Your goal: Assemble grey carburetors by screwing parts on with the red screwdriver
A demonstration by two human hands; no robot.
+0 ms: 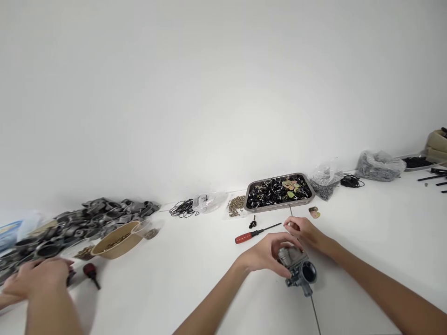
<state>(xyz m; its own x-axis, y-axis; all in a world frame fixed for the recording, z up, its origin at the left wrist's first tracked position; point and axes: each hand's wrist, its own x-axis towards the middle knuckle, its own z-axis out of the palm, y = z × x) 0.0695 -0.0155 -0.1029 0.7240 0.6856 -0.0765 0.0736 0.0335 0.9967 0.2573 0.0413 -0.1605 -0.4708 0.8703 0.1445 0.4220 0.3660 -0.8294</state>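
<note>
A grey metal carburetor (301, 272) stands on the white table (377, 218) in front of me. My left hand (267, 253) curls over its top and grips it. My right hand (309, 235) sits just behind the carburetor, fingers bent and pinched together at its top; what they hold, if anything, is too small to make out. A red-handled screwdriver (248, 237) lies on the table just beyond my left hand.
A metal tray (277, 205) of black parts sits by the wall, flanked by bags of small parts (324, 179), brass bits (236, 205) and black rings (182, 208). At left lie a heap of grey castings (101, 214), a tan bowl (117, 244) and another person's hands (38, 279).
</note>
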